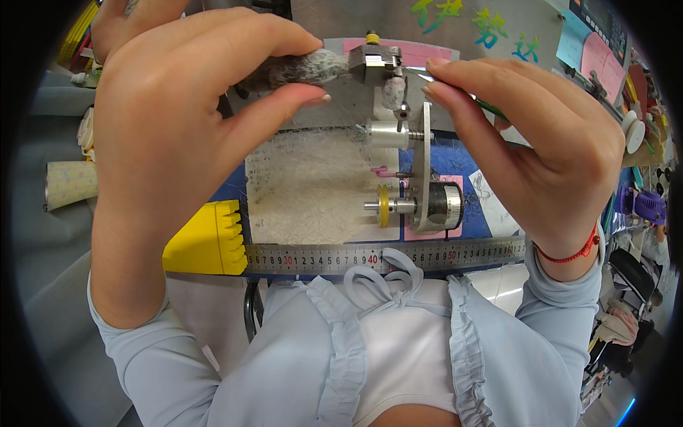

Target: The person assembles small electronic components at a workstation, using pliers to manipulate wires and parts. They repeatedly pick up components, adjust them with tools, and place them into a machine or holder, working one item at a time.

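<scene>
My left hand [160, 91] has its thumb and forefinger on either side of a tuft of grey-white fibre [315, 68]. The tuft reaches the small dark metal clamp block [368, 63], which has a yellow-ringed knob on top. From the right, my right hand [549, 117] pinches a thin green-handled tool [491, 109], its fine metal tip close to the block's right side. Just under the block is a small pale fibre wad [394, 93]. Below that, a metal bracket [424, 160] carries a spool of pale thread [387, 133] and a small motor [445, 205] with a yellow-ringed pulley.
A steel ruler [341, 258] runs along the near table edge. Loose fibres litter a worn sheet [320, 187] on the blue mat. Left of it sits a notched yellow block [203, 240]. Paper notes [603, 61] and a purple fan [648, 207] are at the right.
</scene>
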Action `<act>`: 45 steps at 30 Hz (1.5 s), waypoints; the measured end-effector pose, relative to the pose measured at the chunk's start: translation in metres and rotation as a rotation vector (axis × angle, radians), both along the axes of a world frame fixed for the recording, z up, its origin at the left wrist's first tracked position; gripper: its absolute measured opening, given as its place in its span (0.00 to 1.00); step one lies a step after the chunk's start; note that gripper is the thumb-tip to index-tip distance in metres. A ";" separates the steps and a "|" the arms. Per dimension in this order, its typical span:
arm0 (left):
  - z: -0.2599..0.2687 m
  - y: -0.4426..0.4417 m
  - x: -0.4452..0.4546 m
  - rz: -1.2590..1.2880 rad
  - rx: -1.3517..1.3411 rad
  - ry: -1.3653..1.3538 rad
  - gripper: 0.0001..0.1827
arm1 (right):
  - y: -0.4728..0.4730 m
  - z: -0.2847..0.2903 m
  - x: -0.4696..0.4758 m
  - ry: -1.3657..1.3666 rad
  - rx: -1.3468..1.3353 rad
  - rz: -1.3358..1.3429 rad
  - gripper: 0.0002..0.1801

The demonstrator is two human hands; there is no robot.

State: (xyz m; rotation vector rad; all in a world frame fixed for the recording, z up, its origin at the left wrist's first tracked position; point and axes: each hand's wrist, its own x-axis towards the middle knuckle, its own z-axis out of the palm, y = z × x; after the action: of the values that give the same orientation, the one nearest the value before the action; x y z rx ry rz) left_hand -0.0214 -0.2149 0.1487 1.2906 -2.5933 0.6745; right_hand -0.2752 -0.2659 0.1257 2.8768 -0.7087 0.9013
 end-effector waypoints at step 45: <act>-0.063 0.009 -0.089 0.371 -0.082 0.933 0.20 | -0.014 -0.062 0.022 -0.606 0.862 0.076 0.07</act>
State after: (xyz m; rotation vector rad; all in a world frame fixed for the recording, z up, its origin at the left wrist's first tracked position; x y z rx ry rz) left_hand -0.1107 -0.2061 0.0860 1.5686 -1.5856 0.1335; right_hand -0.2529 -0.2795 0.0636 3.3171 -1.3072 1.9231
